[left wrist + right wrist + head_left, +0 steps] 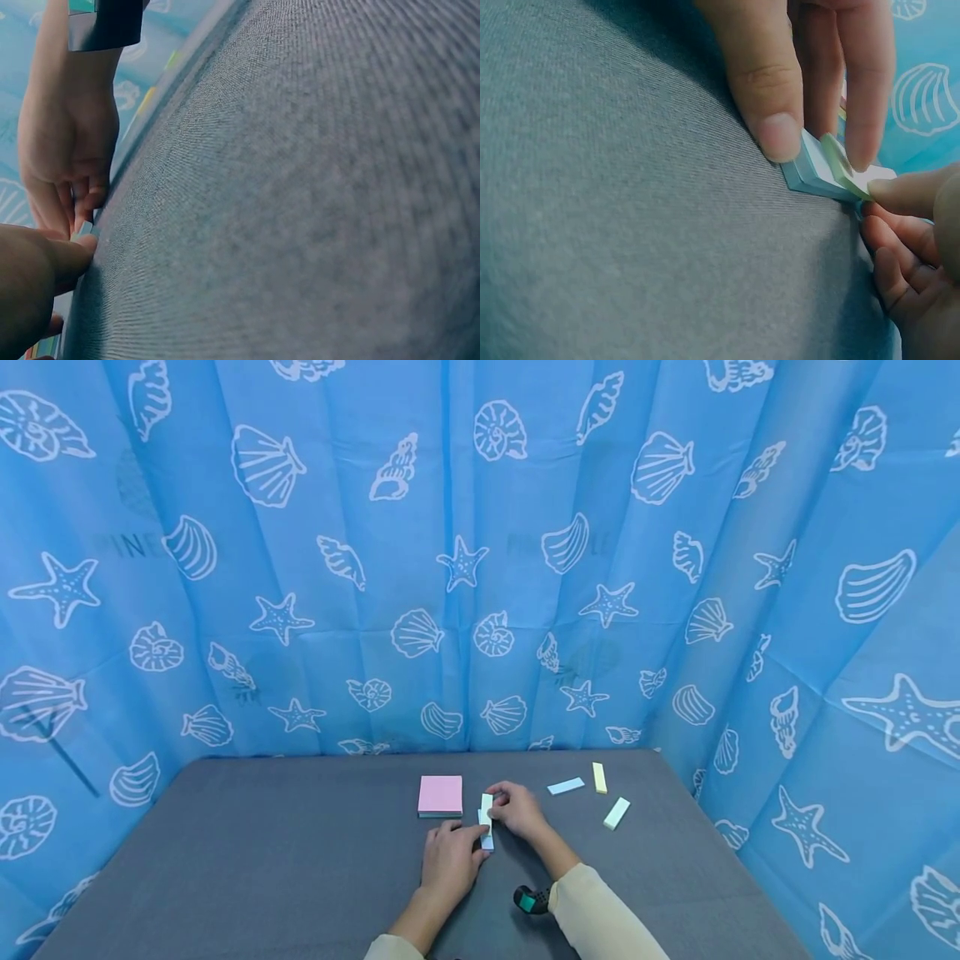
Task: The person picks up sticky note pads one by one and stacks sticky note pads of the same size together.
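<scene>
In the head view, a narrow pale green sticky note pad [486, 802] lies lengthwise over a light blue sticky note pad [487, 843] on the grey table. My right hand [519, 812] pinches the green pad from its right side, thumb at the edge. From the near left, my left hand [450, 862] holds the blue pad. The right wrist view shows the left thumb [780, 136] against the end of the blue pad [808, 166]. There, a left fingertip rests on the green pad [844, 169], which sits slightly askew on the blue one.
Just left of the hands stands a square sticky note stack, pink on top [440, 794]. Farther right lie a narrow blue pad [566, 786], a yellow pad [599, 777] and another green pad [617, 812]. Behind the table hangs a blue shell-patterned curtain [510, 577].
</scene>
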A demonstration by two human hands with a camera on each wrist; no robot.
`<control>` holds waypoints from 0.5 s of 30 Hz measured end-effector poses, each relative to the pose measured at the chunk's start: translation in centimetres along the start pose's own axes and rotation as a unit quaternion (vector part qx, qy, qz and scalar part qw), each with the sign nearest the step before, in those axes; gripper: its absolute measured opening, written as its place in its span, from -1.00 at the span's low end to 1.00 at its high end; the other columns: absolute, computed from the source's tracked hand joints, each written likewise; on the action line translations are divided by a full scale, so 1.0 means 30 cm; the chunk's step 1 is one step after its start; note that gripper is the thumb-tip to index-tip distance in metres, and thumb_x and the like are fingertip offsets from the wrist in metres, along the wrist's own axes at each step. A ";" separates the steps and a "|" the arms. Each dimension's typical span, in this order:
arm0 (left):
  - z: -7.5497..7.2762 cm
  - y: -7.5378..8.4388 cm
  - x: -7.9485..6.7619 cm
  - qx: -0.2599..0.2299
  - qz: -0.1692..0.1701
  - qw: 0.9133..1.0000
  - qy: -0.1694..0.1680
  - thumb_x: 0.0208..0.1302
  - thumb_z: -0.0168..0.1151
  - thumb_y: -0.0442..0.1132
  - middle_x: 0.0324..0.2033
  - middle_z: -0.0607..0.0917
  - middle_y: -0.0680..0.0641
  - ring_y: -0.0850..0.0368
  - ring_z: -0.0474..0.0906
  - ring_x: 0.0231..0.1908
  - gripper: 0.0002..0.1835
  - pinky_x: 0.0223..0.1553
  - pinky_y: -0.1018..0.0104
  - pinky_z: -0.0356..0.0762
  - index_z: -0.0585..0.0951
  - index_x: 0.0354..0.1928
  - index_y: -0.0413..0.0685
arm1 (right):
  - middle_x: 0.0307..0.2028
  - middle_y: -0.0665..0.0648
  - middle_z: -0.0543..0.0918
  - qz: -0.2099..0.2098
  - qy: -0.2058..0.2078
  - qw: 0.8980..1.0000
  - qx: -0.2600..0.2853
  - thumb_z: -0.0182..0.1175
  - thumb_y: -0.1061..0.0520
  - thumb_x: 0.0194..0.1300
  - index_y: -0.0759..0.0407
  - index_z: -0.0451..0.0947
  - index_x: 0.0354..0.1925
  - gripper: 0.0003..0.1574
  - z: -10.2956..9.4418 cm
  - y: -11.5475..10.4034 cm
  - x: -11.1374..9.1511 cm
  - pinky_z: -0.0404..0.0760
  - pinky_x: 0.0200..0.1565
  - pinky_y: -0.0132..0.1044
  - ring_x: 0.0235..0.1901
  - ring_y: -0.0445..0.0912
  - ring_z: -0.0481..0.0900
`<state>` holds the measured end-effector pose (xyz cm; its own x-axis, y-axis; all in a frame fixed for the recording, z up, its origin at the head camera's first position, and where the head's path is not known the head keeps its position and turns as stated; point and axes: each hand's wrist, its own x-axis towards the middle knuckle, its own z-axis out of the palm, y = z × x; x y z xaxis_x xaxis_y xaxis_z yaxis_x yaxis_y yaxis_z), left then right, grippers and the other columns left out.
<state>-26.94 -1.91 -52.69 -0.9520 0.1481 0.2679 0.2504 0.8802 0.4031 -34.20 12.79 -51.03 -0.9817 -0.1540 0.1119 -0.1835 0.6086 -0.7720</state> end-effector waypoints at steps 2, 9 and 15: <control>0.000 0.000 0.001 -0.001 0.000 1.000 -0.003 0.09 0.46 -0.05 -0.07 0.72 0.12 -0.04 0.50 0.09 -0.60 0.08 -0.11 0.36 0.70 0.03 0.25 | -0.47 0.02 0.54 -0.003 -0.013 1.000 -0.005 0.30 0.32 0.18 0.24 0.62 -0.07 -0.70 -0.006 -0.005 -0.002 0.45 -0.36 -0.22 -0.47 -0.11 0.47; -0.005 0.000 0.003 -0.002 0.003 1.000 -0.015 0.10 0.45 -0.05 -0.07 0.71 0.16 -0.05 0.50 0.10 -0.62 0.08 -0.12 0.35 0.71 0.02 0.26 | -0.43 0.05 0.57 -0.020 -0.059 0.998 0.000 0.28 0.33 0.20 0.30 0.60 -0.03 -0.68 -0.022 -0.009 0.001 0.46 -0.38 -0.25 -0.45 -0.12 0.47; -0.007 -0.002 0.003 -0.002 0.006 1.000 -0.015 0.09 0.46 -0.05 -0.07 0.72 0.15 -0.06 0.50 0.11 -0.62 0.09 -0.14 0.36 0.72 0.01 0.26 | -0.46 0.02 0.55 -0.025 -0.088 0.996 -0.007 0.28 0.32 0.22 0.31 0.61 -0.01 -0.67 -0.028 -0.004 0.014 0.44 -0.41 -0.29 -0.49 -0.15 0.44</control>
<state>-27.01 -2.04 -52.52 -0.9535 0.1731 0.2465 0.2633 0.8767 0.4026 -34.62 13.30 -50.36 -0.9477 -0.3169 0.0382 -0.2338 0.6075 -0.7592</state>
